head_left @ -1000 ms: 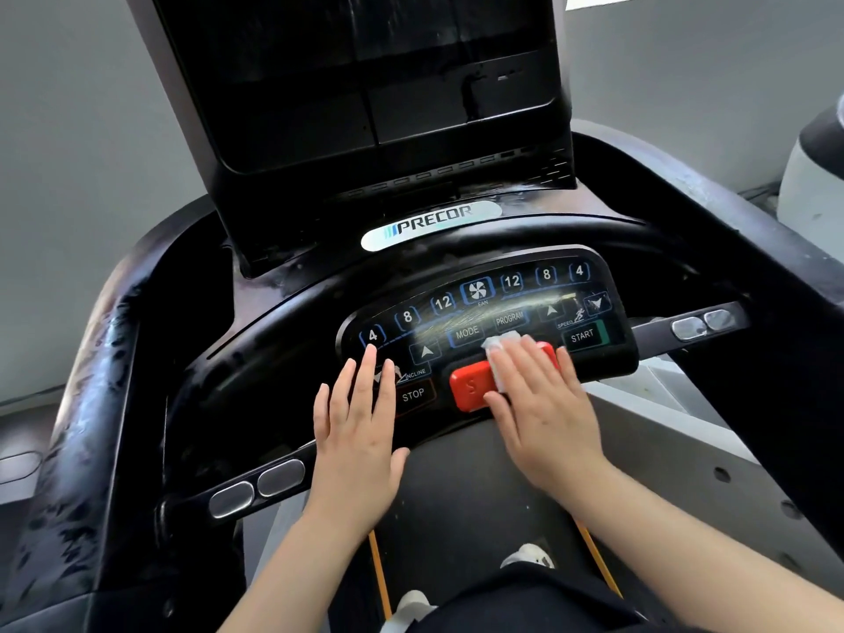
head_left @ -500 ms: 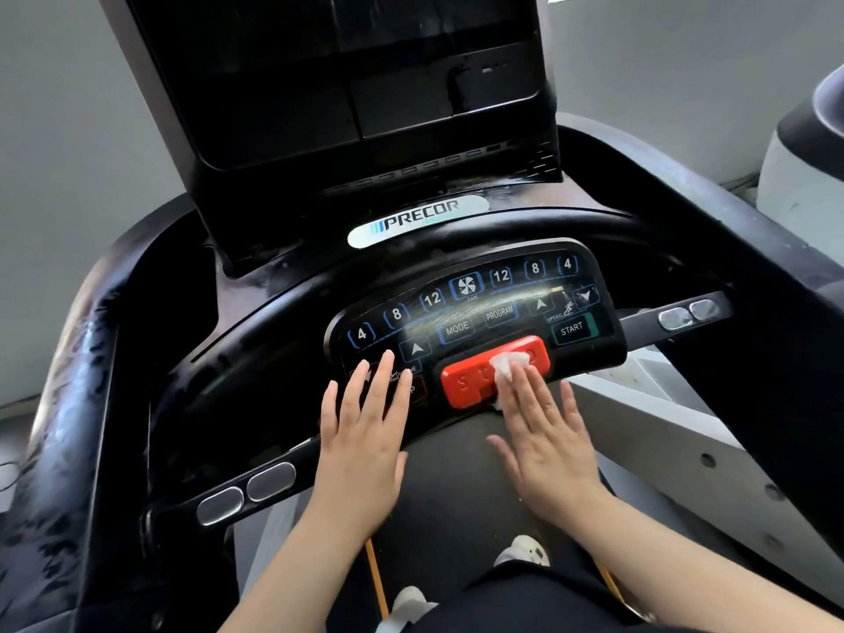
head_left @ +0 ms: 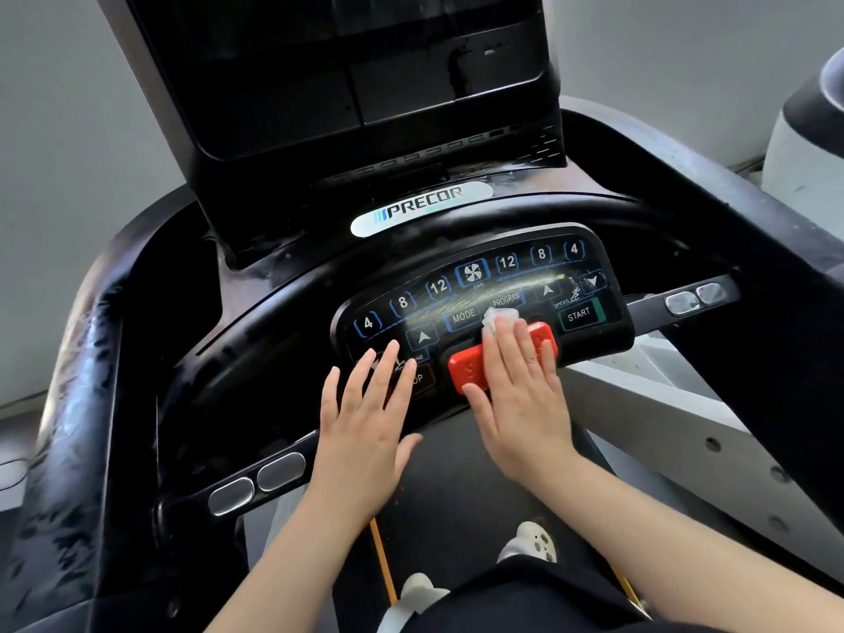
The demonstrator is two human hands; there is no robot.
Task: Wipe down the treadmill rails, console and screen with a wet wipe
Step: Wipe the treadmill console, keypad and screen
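The black button console (head_left: 479, 285) of the treadmill shows wet streaks across its keys. My right hand (head_left: 520, 395) lies flat with straight fingers over the red stop bar (head_left: 466, 370), pressing a white wet wipe (head_left: 495, 322) that peeks out beyond the fingertips near the PROGRAM key. My left hand (head_left: 365, 418) rests flat with spread fingers on the console's lower left, partly covering the STOP key. The dark screen (head_left: 347, 70) rises behind the console. The black left rail (head_left: 68, 404) and right rail (head_left: 730, 212) run down both sides.
Silver grip sensors sit on the left handlebar (head_left: 255, 484) and the right handlebar (head_left: 694, 299). The treadmill belt (head_left: 456, 486) and my white shoes (head_left: 530, 541) show below. A white machine (head_left: 808, 125) stands at the far right.
My right hand slid the wipe down off the red bar and then back up over it toward the PROGRAM key. My left hand stayed on the console's lower left.
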